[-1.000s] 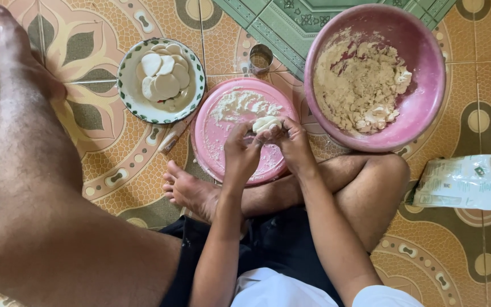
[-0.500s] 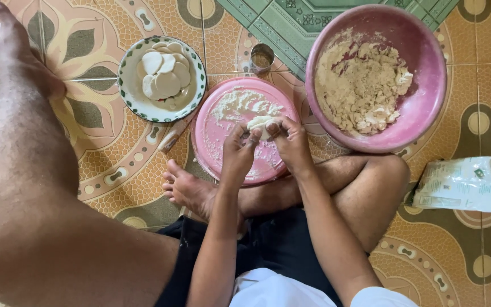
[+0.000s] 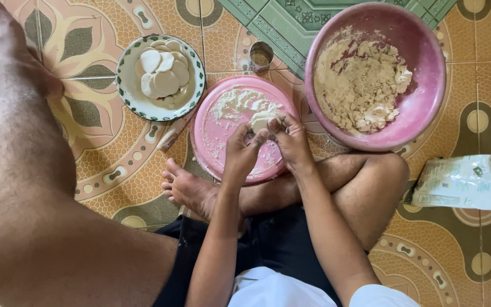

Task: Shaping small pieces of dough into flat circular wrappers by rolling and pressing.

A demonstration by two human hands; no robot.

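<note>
My left hand (image 3: 243,150) and my right hand (image 3: 292,141) meet over a pink plate (image 3: 211,149) dusted with flour. Both pinch a small pale piece of dough (image 3: 261,121) between the fingertips. Up to the left, a white bowl with a green patterned rim (image 3: 127,91) holds several flat round dough discs (image 3: 165,73). On the right, a large pink basin (image 3: 427,102) contains crumbly beige filling (image 3: 359,85).
I sit on a patterned tile floor (image 3: 115,165) with one leg stretched to the left and the other folded under the plate. A small metal ring cutter (image 3: 261,55) stands beyond the plate. A white and green packet (image 3: 458,183) lies at the right.
Both hands stay over the pink plate, with the fingers shifting slightly on the dough piece. Nothing else has moved.
</note>
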